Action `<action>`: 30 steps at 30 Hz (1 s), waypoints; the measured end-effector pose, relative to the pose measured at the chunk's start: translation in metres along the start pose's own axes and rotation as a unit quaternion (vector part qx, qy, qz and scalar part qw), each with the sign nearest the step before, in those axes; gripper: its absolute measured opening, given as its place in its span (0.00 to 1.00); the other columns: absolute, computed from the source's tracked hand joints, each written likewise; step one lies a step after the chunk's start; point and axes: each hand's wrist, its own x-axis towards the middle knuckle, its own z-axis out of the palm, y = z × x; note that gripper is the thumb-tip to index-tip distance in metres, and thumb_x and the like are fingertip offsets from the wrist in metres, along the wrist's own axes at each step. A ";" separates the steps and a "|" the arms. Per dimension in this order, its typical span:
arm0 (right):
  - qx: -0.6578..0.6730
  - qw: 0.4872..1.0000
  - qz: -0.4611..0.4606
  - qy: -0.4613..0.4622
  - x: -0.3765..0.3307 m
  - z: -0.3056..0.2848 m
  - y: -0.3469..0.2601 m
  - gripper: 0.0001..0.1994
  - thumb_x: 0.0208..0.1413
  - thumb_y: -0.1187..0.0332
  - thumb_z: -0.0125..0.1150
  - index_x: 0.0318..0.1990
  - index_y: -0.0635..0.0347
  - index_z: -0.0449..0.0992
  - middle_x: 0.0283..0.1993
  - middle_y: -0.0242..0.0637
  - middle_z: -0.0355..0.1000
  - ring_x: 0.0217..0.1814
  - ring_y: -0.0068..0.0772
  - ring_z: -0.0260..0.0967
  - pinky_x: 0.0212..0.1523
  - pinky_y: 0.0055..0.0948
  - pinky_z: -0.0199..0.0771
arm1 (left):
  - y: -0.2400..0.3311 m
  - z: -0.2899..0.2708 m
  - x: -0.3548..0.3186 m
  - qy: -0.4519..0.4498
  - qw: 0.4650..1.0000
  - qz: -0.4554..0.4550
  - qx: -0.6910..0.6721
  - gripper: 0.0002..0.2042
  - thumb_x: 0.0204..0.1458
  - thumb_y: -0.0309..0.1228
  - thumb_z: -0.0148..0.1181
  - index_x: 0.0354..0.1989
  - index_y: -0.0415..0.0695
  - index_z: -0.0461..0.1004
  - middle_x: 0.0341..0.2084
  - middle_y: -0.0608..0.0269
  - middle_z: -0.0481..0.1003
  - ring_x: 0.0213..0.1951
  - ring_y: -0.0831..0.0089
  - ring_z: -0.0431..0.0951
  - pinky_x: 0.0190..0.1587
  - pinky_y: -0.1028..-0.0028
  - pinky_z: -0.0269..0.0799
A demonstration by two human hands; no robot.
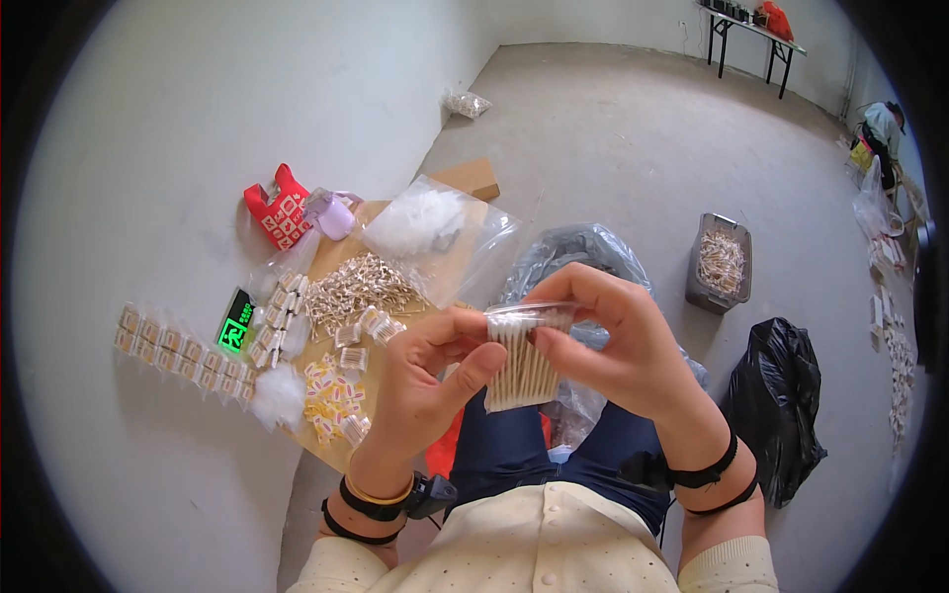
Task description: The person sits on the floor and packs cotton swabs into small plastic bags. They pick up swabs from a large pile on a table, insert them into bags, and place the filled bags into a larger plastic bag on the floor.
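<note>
Between my two hands, over my lap, is a small clear plastic bag packed with cotton swabs (521, 374), standing roughly upright with the white tips at the top. My left hand (427, 368) pinches its left side with thumb and fingers. My right hand (615, 341) grips the upper right corner, thumb in front and fingers behind the bag's top edge. Left of my left hand, the tan table (333, 255) carries a heap of loose cotton swabs (364, 289), several filled swab bags (374, 322) and scattered yellow-and-pink paper labels (332, 397).
A large clear bag of white empty pouches (420, 219), a lilac cup (333, 213) and a red bag (281, 210) sit at the table's far side. Rightward on the floor are a grey bin of swabs (704, 285) and a black bag (776, 415). Another person (880, 133) bends at far right.
</note>
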 end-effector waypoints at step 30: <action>-0.020 0.999 -0.012 0.033 0.002 0.008 0.001 0.09 0.52 0.76 0.61 0.40 0.67 0.76 0.35 0.41 0.78 0.36 0.28 0.77 0.42 0.26 0.76 | -0.007 -0.002 0.013 0.040 0.978 0.072 0.190 0.04 0.46 0.23 0.63 0.30 0.39 0.76 0.22 0.68 0.75 0.26 0.85 0.73 0.29 0.81 0.68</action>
